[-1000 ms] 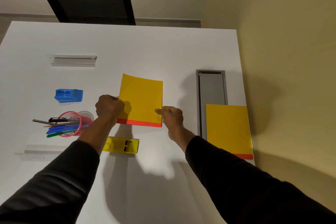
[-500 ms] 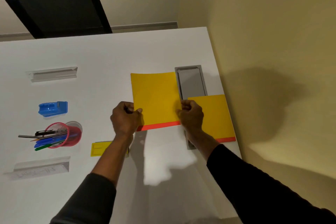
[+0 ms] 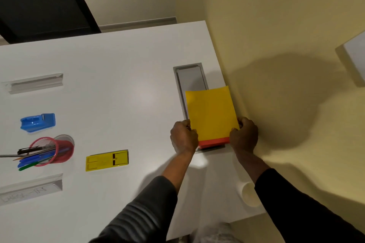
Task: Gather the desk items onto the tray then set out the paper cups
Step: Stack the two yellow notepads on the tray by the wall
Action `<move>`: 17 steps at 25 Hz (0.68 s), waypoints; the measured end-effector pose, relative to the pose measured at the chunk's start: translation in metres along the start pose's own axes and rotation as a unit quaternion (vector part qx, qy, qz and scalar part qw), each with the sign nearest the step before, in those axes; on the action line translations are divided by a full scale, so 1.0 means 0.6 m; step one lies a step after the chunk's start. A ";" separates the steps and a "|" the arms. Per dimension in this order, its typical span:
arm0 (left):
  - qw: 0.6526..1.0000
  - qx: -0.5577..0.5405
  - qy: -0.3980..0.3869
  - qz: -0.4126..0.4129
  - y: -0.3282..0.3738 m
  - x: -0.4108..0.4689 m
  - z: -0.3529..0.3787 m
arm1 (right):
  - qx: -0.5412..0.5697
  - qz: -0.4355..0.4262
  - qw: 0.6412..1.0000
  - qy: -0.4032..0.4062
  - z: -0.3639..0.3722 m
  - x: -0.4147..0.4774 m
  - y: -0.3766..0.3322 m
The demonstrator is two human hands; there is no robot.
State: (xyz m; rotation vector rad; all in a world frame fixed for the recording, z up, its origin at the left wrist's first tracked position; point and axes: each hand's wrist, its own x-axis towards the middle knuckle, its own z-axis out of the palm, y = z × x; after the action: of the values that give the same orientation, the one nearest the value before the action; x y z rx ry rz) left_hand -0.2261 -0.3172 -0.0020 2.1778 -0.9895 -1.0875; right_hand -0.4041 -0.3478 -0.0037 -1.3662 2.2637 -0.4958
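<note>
Your left hand (image 3: 183, 137) and right hand (image 3: 244, 136) each pinch a side of the yellow pad (image 3: 212, 114), holding it over the grey desk hatch (image 3: 190, 77) at the table's (image 3: 118, 85) right edge, with 1 paper cup (image 3: 246, 193) lying just beside your right sleeve.

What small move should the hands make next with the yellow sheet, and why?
Probably lower it flat and let go. The left hand and right hand pinch the yellow sheet at its lower corners, lined up over the red-edged sheet beneath it by the grey desk inset, so the two look ready to stack.
</note>
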 end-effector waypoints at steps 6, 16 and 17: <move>0.999 0.053 -0.013 -0.004 -0.004 0.010 0.031 | -0.030 -0.015 0.999 0.004 0.018 -0.010 0.009; 0.996 0.067 -0.058 -0.022 0.003 0.020 0.072 | -0.090 -0.022 0.994 -0.056 0.049 0.005 0.032; 0.995 0.071 -0.060 -0.026 0.004 0.020 0.075 | -0.107 -0.020 0.992 -0.066 0.054 0.005 0.035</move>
State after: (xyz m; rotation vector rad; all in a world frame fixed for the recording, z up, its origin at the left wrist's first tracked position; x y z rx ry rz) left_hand -0.2595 -0.3335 -0.0306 2.2855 -1.0992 -1.2184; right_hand -0.4030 -0.3434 -0.0420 -1.5031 2.2350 -0.1738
